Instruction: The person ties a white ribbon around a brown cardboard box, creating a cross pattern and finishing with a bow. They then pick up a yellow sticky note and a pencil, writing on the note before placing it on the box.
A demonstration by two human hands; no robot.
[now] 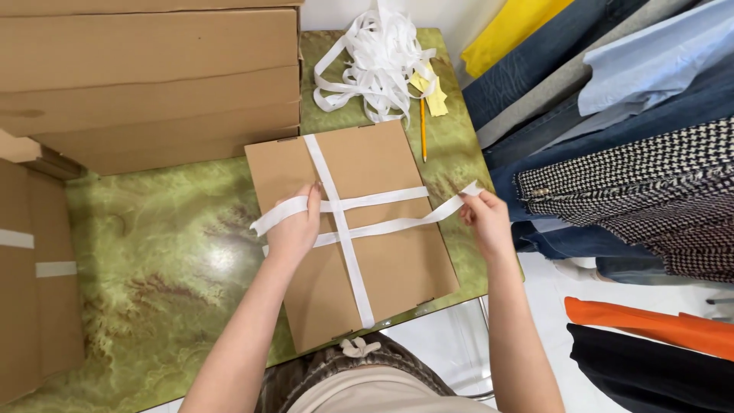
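Green marbled table (pixel 153 260) fills centre, glossy, light glare at 8 o'clock; stacked cardboard sheets (pixel 153 76) at 11 o'clock; more cardboard (pixel 30 283) at 9; hanging clothes (pixel 627 153) from 1 to 3 o'clock; white floor (pixel 550 306) at 4; white wall (pixel 459 19) at 12

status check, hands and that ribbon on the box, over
Left hand pinching white ribbon over flat cardboard box. Right hand pulling the other end taut past the box edge. Nothing blocking.
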